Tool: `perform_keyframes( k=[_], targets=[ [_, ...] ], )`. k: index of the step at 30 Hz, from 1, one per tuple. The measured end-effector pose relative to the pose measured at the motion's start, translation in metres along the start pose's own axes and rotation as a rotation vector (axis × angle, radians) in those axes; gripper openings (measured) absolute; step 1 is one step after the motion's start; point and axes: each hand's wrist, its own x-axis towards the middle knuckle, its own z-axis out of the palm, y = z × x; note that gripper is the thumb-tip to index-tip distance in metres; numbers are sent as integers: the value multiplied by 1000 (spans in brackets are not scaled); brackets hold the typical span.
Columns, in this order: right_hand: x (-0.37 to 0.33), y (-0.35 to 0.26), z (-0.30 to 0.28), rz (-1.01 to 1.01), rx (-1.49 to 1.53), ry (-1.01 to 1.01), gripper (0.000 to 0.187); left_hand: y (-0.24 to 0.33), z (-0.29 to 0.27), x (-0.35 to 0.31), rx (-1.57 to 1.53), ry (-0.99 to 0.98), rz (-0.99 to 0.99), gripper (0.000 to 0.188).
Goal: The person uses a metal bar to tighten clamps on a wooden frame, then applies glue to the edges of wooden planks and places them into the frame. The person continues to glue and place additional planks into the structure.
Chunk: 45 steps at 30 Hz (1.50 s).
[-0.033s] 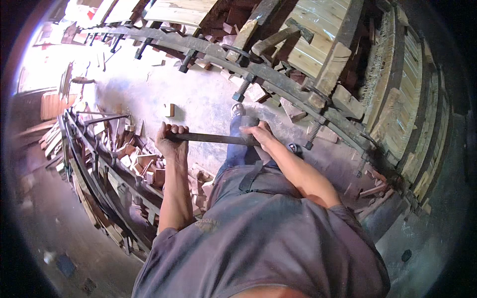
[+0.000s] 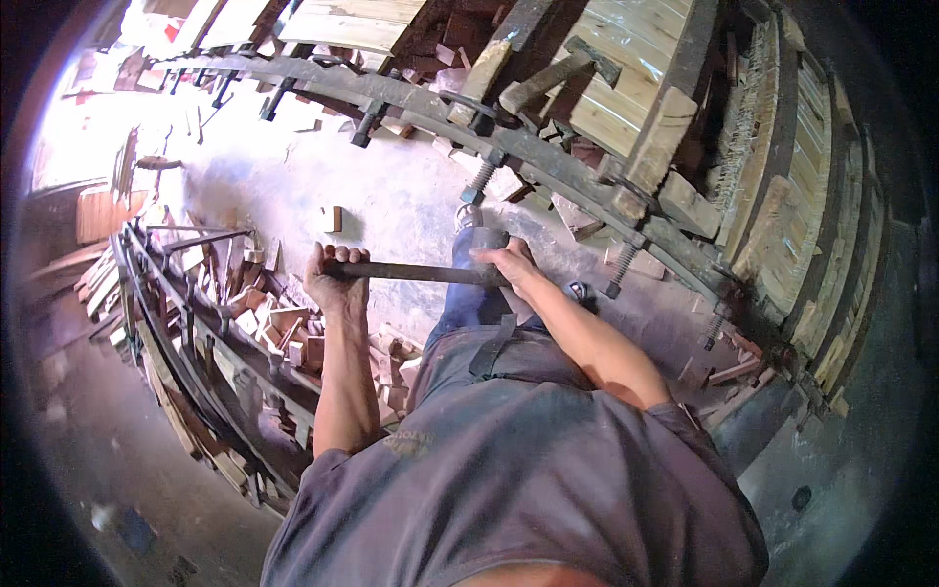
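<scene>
A long, dark metal bar [image 2: 416,273] with a thick, stubby head [image 2: 492,238] at its right end lies level in front of my body. My left hand [image 2: 335,277] wraps its fingers round the bar's left end. On the right, my right hand [image 2: 512,266] grips the bar by its head, with the thumb laid across it. The palms and part of the grip are hidden from above. Beyond my hands runs a long metal clamping rail [image 2: 411,96] with bolts, some with springs [image 2: 479,179]. A hammer [image 2: 555,78] rests on the timber behind that rail.
Clamped pale wooden panels [image 2: 636,39] fill the far right. At the left stands a low metal rack [image 2: 210,338] with wood offcuts [image 2: 293,323] heaped beside it. A small wood block [image 2: 333,218] lies on the concrete floor [image 2: 264,176]. More scraps lie under the rail.
</scene>
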Motion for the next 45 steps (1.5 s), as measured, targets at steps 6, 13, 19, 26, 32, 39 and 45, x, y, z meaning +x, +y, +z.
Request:
perform_keyframes(
  k=[6, 13, 19, 26, 32, 39, 45],
  targets=[
    [64, -5, 49, -3, -72, 252, 42, 22, -24, 149, -32, 150, -168, 33],
    [56, -74, 78, 36, -161, 424, 44, -5, -64, 247, 111, 261, -333, 29],
    [76, -49, 67, 94, 9, 349, 46, 16, 27, 225, 101, 126, -357, 28],
    [47, -128, 113, -528, -588, 378, 59, 12, -1, 237, 147, 104, -364, 35],
    [125, -140, 206, -250, -708, -347, 45, 2, -5, 241, 149, 149, -329, 37],
    [92, -126, 199, -306, -755, -255, 44, 3, -1, 222, 158, 108, -271, 35],
    [61, -139, 185, -465, -661, -272, 38, 18, 26, 179, 230, -32, -97, 33]
  ],
)
